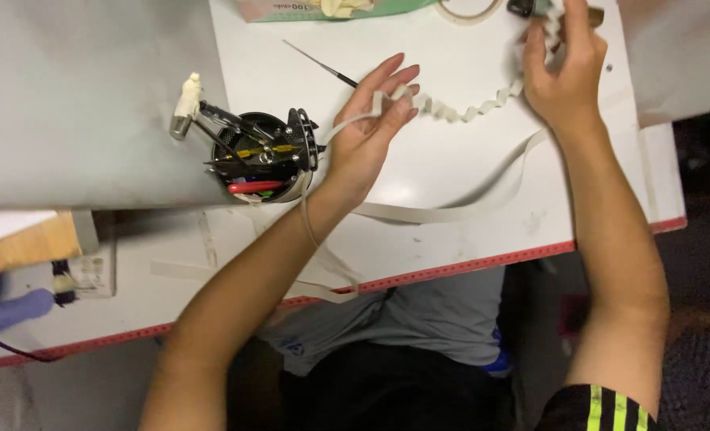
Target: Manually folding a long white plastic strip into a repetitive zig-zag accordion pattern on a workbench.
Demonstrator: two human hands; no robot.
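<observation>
Both hands, left (368, 132) and right (564, 68), pinch a cream crimped strip (459, 110) (above the white table (451, 231)).

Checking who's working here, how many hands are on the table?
2: the left hand holds the pleated strip beside the tool cup; the right hand holds its far end.

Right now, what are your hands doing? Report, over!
Left hand pinching the pleated white strip. Right hand holding its far end. Black tool pot beside left wrist, thin needle tool nearby.
</observation>
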